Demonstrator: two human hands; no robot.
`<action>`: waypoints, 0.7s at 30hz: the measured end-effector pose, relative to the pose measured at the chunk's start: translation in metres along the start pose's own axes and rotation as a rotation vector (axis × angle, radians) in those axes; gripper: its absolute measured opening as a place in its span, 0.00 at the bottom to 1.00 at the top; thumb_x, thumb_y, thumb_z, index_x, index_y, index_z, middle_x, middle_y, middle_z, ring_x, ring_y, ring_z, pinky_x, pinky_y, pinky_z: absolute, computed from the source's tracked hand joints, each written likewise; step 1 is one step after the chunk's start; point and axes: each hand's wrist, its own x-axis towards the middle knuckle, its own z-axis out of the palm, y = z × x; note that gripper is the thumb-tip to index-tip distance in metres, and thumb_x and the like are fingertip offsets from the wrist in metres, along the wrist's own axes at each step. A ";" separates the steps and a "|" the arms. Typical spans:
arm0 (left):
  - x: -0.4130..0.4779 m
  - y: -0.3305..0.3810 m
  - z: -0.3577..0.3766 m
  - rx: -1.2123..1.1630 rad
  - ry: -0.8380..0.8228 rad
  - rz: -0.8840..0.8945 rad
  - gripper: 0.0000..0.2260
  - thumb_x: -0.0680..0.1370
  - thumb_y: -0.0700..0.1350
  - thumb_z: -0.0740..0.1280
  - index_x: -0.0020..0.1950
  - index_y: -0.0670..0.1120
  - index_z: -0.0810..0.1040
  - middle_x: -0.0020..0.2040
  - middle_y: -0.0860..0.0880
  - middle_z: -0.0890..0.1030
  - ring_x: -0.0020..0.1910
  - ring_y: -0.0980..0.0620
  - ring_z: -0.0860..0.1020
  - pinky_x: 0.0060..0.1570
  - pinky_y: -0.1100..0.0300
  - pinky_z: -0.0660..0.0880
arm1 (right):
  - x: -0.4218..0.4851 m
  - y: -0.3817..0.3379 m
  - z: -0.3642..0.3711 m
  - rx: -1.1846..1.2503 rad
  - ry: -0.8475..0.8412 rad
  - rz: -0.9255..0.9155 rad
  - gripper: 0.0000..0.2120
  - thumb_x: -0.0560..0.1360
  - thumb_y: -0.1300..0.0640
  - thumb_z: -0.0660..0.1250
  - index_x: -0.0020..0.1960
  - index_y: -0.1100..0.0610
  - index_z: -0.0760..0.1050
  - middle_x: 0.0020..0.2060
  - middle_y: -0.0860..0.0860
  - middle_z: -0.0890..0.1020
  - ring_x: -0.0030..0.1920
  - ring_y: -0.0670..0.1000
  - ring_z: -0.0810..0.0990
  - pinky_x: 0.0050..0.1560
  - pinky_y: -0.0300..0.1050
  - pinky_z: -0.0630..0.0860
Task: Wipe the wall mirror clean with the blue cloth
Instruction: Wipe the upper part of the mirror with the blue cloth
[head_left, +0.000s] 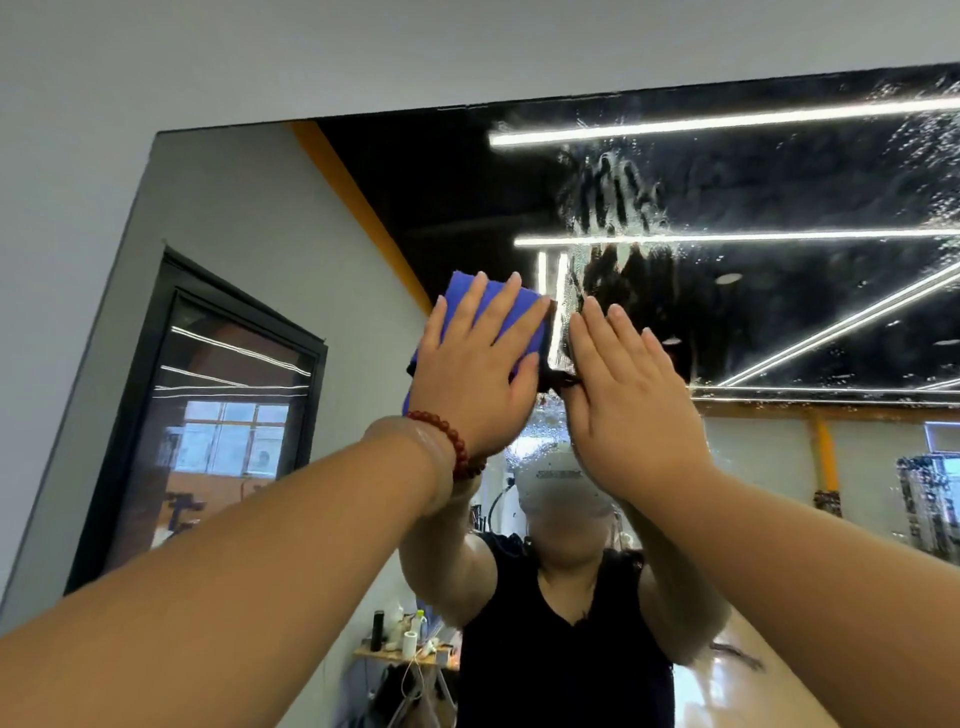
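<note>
Two hands at wall mirror (270, 218): left hand (478, 379) presses blue cloth (470, 291) on glass, fingers (504, 304) straight, spread; right hand (634, 400) flat, bare, just beside. Wet streaks (608, 208) lie up-right of cloth; right hand likely in path

We see a glossy glass mirror (753, 291) streaked with wet smears, a soft matt blue cloth (511, 312), and shiny red wrist beads (457, 447).

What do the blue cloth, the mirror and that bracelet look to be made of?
Cloth: soft matt fabric, perhaps microfibre, folded thick with no shine.
Mirror: glossy glass that reflects the room and is streaked wet.
Bracelet: round dark-red beads, slightly shiny. They could be wood or stone; I cannot tell which.
</note>
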 end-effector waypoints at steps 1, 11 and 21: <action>0.004 -0.008 0.000 -0.003 0.001 -0.026 0.24 0.81 0.53 0.50 0.78 0.57 0.54 0.79 0.52 0.53 0.78 0.49 0.47 0.75 0.47 0.41 | 0.000 0.001 0.002 -0.011 0.015 -0.001 0.28 0.80 0.48 0.47 0.77 0.61 0.60 0.76 0.56 0.61 0.77 0.56 0.58 0.76 0.49 0.48; -0.018 0.009 0.000 0.005 -0.027 -0.063 0.24 0.82 0.53 0.49 0.79 0.57 0.52 0.80 0.52 0.51 0.78 0.48 0.45 0.75 0.45 0.41 | -0.004 0.001 0.008 -0.065 0.072 -0.022 0.28 0.81 0.49 0.45 0.77 0.62 0.59 0.76 0.57 0.61 0.77 0.57 0.58 0.75 0.49 0.46; -0.015 0.005 0.000 0.023 -0.004 -0.297 0.24 0.82 0.54 0.47 0.79 0.57 0.48 0.80 0.52 0.47 0.78 0.48 0.43 0.74 0.46 0.39 | -0.005 0.001 0.010 -0.093 0.068 -0.015 0.29 0.82 0.48 0.42 0.78 0.61 0.55 0.77 0.56 0.58 0.78 0.55 0.55 0.75 0.49 0.44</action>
